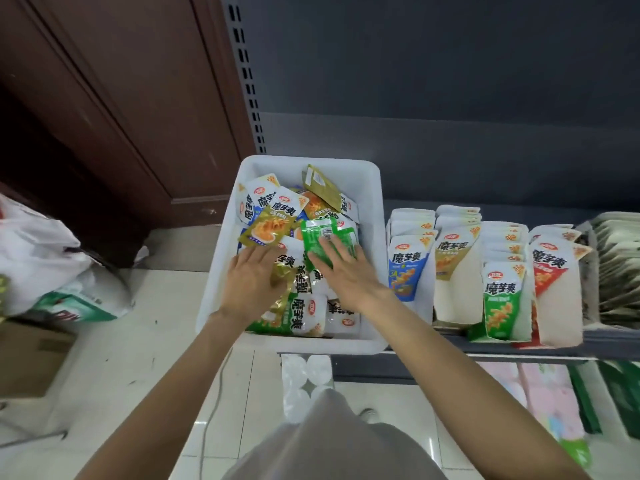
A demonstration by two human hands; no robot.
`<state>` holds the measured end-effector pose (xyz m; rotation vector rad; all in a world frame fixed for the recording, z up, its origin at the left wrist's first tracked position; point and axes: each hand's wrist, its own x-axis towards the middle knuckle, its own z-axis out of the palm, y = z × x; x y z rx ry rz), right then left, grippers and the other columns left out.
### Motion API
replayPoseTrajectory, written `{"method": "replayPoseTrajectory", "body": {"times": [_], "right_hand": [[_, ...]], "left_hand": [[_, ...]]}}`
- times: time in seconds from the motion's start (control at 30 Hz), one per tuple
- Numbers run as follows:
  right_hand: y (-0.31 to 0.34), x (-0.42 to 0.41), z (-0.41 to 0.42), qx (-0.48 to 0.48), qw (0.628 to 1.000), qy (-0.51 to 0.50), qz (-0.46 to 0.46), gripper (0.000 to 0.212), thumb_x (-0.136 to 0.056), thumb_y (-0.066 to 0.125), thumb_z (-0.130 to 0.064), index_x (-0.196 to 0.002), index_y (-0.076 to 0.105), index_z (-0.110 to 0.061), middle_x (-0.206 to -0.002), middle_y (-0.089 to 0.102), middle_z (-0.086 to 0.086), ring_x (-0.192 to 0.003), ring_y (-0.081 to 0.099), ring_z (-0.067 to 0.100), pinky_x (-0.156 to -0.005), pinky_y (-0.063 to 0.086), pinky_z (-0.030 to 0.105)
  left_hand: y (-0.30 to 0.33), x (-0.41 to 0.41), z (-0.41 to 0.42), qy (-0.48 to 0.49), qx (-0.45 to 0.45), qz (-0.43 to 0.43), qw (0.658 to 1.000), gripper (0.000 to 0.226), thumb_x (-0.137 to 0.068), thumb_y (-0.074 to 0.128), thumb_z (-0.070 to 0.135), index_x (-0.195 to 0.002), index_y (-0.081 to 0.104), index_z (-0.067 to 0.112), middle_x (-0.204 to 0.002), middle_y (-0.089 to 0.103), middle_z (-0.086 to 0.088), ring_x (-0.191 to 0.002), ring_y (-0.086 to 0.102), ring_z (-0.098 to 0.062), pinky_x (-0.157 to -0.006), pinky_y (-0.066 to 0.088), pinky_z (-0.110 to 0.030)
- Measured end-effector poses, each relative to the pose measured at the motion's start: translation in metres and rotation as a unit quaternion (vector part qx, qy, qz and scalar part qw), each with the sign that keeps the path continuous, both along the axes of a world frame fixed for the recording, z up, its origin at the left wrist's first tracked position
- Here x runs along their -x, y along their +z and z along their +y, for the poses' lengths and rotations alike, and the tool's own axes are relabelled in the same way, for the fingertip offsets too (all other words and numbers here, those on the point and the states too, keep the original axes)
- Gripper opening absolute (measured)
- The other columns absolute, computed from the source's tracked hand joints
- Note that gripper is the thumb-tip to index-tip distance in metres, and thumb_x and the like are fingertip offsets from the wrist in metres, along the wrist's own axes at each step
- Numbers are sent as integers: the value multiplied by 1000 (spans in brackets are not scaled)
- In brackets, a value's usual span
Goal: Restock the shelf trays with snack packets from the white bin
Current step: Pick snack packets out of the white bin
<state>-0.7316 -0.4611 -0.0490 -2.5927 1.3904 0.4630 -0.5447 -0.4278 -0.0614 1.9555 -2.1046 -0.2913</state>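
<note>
Grey cloth at 6 o'clock, the person's clothing [332, 441], sits closest, with both forearms reaching up from it into the bin [375, 188], which rests on the left end of the shelf [519, 346]. Left hand [251, 284] lies at about 9 o'clock in the bin, fingers curled around a gold packet [282, 273]; right hand [341, 268] lies at 3 o'clock with fingers spread flat, pressing on a green packet [320, 237]. Loose packets in blue, green, gold and white fill the bin in a jumble. Judging by this, the step is sorting and picking, with nothing yet lifted out. Next the hands need to gather packets of one colour and carry them toward 3 o'clock, to the trays [453, 299], matching each to its row: blue, gold, green, then red. Green would go to the third tray [502, 306]. Slick packets may slip if too many are taken at once. Below, pale floor tiles [138, 341] run toward 9 o'clock, where a white bag [41, 254] sits beside a brown wooden door [121, 98].
</note>
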Motion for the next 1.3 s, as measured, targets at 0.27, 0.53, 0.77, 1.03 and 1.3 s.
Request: {"method": "replayPoseTrajectory", "body": {"times": [0.27, 0.53, 0.77, 1.03, 1.3], "right_hand": [[4, 10, 2, -14, 998, 26, -46, 63, -92, 44, 3, -147, 29, -23, -158, 12, 9, -145, 16, 28, -106, 39, 47], [-7, 12, 13, 19, 1000, -20, -1, 80, -87, 61, -12, -149, 13, -28, -159, -3, 8, -145, 0, 32, -116, 16, 51], [-7, -3, 14, 53, 998, -44, -10, 44, -97, 44, -19, -138, 31, -11, -156, 15, 18, -139, 30, 33, -103, 40, 44], [31, -3, 23, 241, 941, -62, -229, 34, -71, 70, 10, -99, 53, -2, -78, 65, 14, -40, 50, 21, -31, 38, 23], [83, 33, 41, 98, 823, -258, -497, 18, -100, 43, -17, -101, 53, -31, -69, 64, -5, -54, 63, 12, -49, 45, 27]], "left_hand": [[-7, -14, -5, -53, -37, -33, 997, 57, -84, 61, 42, -136, 46, 25, -146, 37, 8, -133, 33, -19, -108, 28, -37], [-17, -18, -7, -68, -2, -51, 996, 57, -80, 65, 43, -131, 52, 21, -139, 46, 3, -126, 40, -22, -103, 35, -39], [-18, -18, -4, -73, -1, -67, 995, 56, -85, 59, 45, -135, 47, 22, -143, 39, 4, -130, 36, -21, -106, 33, -38], [-22, -18, -6, -77, -5, -67, 995, 54, -85, 58, 41, -135, 46, 22, -144, 39, 4, -130, 36, -22, -106, 31, -37], [71, 0, -4, -6, -70, 574, 816, 37, -90, 48, 45, -121, 59, 28, -124, 61, 12, -115, 55, -2, -99, 40, -23]]}}
